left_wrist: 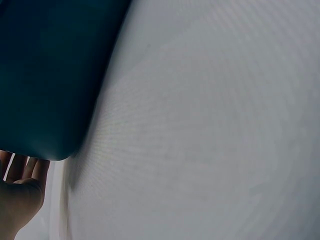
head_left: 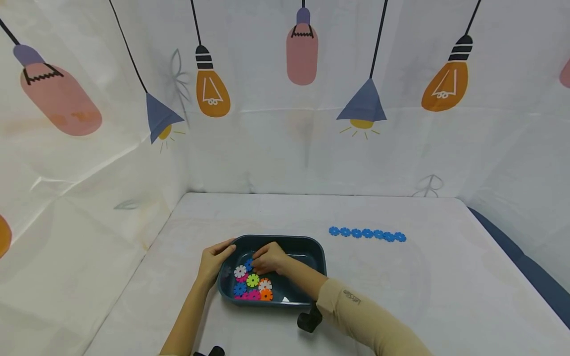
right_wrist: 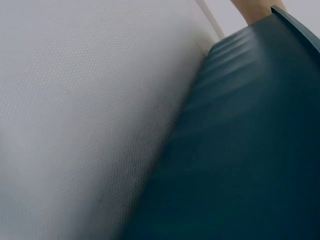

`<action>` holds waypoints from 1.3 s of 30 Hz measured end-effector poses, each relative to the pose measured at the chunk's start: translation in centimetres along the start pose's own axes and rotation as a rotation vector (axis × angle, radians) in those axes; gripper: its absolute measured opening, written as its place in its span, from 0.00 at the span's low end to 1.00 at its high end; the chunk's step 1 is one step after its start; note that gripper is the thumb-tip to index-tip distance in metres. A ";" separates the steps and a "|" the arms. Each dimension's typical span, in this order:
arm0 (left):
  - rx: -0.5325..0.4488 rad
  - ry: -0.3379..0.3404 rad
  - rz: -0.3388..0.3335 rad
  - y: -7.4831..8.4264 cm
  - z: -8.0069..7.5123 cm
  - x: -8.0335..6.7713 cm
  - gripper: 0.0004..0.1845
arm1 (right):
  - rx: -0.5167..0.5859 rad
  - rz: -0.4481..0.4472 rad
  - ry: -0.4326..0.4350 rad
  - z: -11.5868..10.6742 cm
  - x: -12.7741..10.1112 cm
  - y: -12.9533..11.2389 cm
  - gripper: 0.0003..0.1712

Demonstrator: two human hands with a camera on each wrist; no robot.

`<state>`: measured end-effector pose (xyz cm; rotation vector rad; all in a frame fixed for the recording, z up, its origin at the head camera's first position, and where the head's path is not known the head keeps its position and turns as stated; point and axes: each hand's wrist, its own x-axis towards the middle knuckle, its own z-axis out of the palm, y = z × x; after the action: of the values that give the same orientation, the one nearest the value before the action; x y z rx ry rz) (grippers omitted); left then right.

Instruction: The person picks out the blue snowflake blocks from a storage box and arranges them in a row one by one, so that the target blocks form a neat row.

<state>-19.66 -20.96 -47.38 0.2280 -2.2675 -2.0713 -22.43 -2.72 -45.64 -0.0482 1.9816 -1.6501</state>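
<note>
A dark teal tray (head_left: pixel 311 242) sits on the white table near the front. It holds several toothed discs: white (head_left: pixel 240 271), green (head_left: pixel 253 280), orange (head_left: pixel 266 294) and others in blue and pink. My left hand (head_left: pixel 213 259) grips the tray's left rim, thumb over the edge. My right hand (head_left: pixel 268 258) reaches into the tray, fingers curled down and pinching a blue disc (head_left: pixel 249 265) at the top of the pile. The left wrist view shows only the tray's outer wall (left_wrist: pixel 45 75) and the hand's fingers (left_wrist: pixel 20 190) beside it. The right wrist view shows the tray wall (right_wrist: pixel 250 150) close up.
A straight row of several blue discs (head_left: pixel 367 234) lies on the table to the right of the tray. White cloth walls printed with lamps (head_left: pixel 213 94) close off the back and left. The table's right edge (head_left: pixel 525 262) drops to dark blue.
</note>
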 end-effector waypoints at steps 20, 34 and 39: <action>-0.021 -0.008 0.009 0.0 0.1 0.1 0.21 | 0.136 0.013 0.047 -0.8 0.2 -0.4 0.10; 0.011 -0.006 -0.001 -0.2 -0.1 0.1 0.21 | 0.178 -0.161 -0.023 -4.9 -2.3 -1.6 0.14; 0.019 -0.009 0.007 -0.2 0.0 0.1 0.21 | 0.171 -0.231 -0.028 -8.2 -3.7 -2.1 0.17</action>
<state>-19.72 -21.02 -47.53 0.2116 -2.2905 -2.0522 -23.49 5.47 -41.59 -0.2429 1.8633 -1.9478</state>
